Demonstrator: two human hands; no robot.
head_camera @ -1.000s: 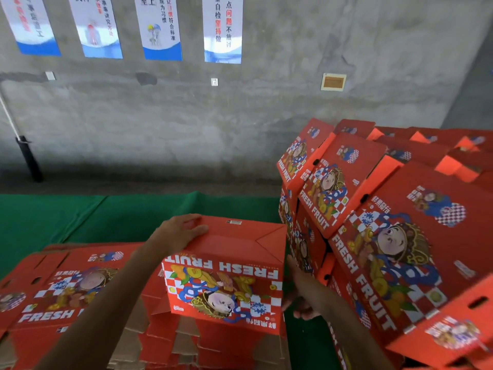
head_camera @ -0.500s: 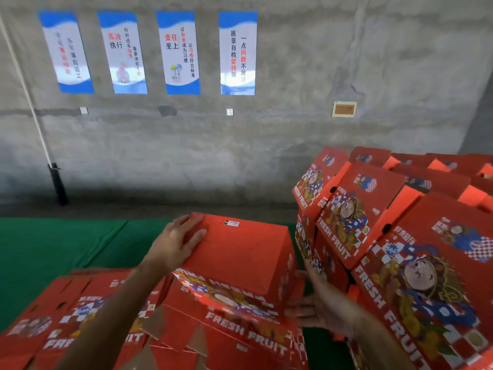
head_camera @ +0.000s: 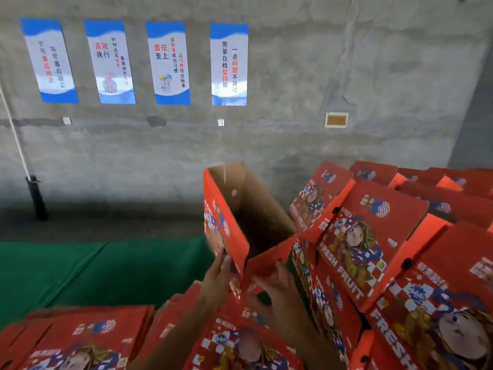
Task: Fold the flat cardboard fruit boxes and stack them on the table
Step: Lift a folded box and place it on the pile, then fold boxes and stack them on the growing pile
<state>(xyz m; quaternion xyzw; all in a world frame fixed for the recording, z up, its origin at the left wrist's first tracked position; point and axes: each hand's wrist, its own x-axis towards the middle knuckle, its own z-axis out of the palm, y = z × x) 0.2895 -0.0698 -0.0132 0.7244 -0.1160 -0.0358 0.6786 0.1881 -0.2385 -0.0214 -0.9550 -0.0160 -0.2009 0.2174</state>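
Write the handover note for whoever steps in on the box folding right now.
Left hand: flat against the printed side of the open box, fingers straight.
Right hand: fingers spread on the box's lower flaps; no clear grip.
The box stands tilted, brown inside showing, open end up.
Done: folded boxes stacked at right.
Left: finish this box, add it to the stack, then fold the flat boxes at lower left on the green table.
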